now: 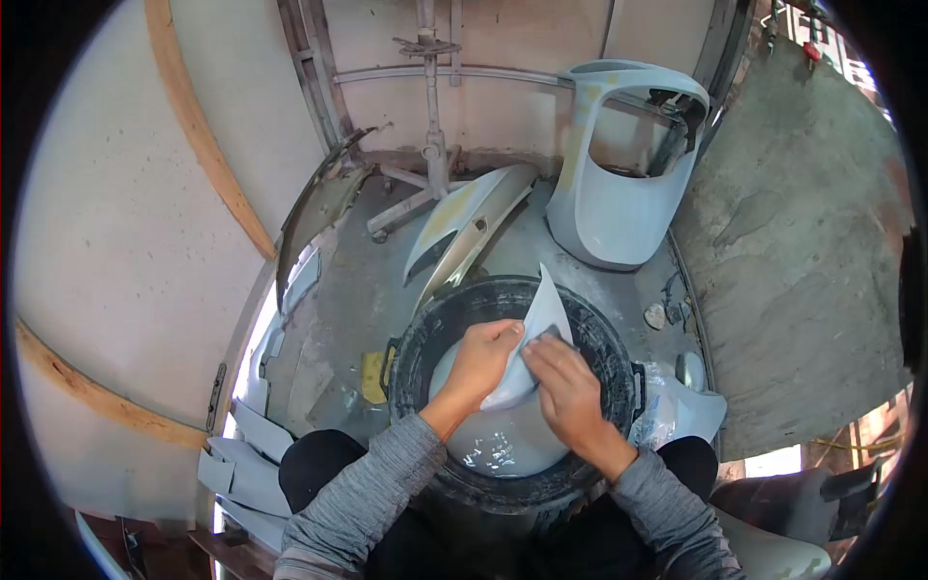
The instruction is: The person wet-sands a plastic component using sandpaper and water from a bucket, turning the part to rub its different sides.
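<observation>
My left hand grips the edge of a pale grey, pointed body panel, thumb on its near face. The panel is held tilted over a black tub of cloudy, milky water. My right hand lies against the panel's face with its fingers together. Under those fingertips shows a small dark grey sheet that looks like sandpaper, mostly hidden by the hand. Both hands are above the water, inside the tub's rim.
Beyond the tub lie a curved fairing piece and a large grey shell. A metal stand is at the back wall. Grey panels line the left, a yellow sponge-like block sits beside the tub, and a plastic bag is at right.
</observation>
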